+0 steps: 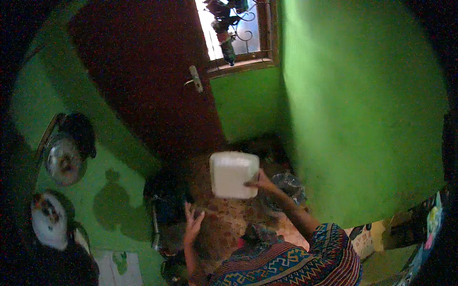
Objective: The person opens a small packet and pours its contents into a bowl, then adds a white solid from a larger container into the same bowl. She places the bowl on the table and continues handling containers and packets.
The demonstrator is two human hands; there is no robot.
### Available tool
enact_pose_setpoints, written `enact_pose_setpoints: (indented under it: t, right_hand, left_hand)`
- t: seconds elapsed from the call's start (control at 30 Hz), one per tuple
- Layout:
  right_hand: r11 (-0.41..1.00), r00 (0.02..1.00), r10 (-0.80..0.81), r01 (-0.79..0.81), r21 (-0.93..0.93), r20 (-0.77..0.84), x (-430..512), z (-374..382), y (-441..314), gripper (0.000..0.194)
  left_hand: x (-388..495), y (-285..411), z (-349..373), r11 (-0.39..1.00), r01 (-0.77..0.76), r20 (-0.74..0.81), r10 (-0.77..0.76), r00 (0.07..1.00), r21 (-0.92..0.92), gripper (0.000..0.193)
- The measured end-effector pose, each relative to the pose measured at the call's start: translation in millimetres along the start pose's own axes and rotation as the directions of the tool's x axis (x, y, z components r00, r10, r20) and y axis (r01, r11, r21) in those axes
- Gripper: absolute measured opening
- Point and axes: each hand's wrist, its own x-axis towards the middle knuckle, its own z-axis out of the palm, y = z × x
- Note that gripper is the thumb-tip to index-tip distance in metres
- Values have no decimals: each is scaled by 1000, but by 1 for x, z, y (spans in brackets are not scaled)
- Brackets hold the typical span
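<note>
A white, squarish container or lid [234, 175] with rounded corners is held out in front of me. My right hand [259, 180] grips its right edge, the thumb lying on the near face. Lower and to the left, my left hand [194, 218] is raised with its fingers apart and holds nothing. Below both hands lies a brown patterned tile floor [229, 218]. A clear, shiny item, perhaps a plastic bag or a container, [288, 184] is on the floor behind my right forearm; blur hides its details.
Ahead stands a dark red-brown door [150, 78] with a metal handle [195, 79], beside a grilled window [238, 32]. A green wall [357, 107] rises on the right. Round metal pan-like items [66, 161] hang on the left wall. Dark objects sit at the floor's left edge.
</note>
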Motion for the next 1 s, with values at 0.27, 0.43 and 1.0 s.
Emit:
enact_pose_setpoints:
  t: [0.27, 0.43, 1.0]
  right_hand:
    - [912, 523, -337, -25, -409, -783, 13, -68, -85, 83]
    - [726, 193, -672, -19, -688, -715, 61, -123, -158, 88]
    - [474, 132, -832, -336, -814, -539, 11, -184, -224, 92]
  left_hand:
    - [-5, 19, -21, 983, -100, 270, 56, 961, 153, 93]
    - [21, -9, 6, 954, -193, 316, 114, 942, 230, 103]
    - [-128, -24, 110, 931, -171, 383, 37, 923, 322, 97]
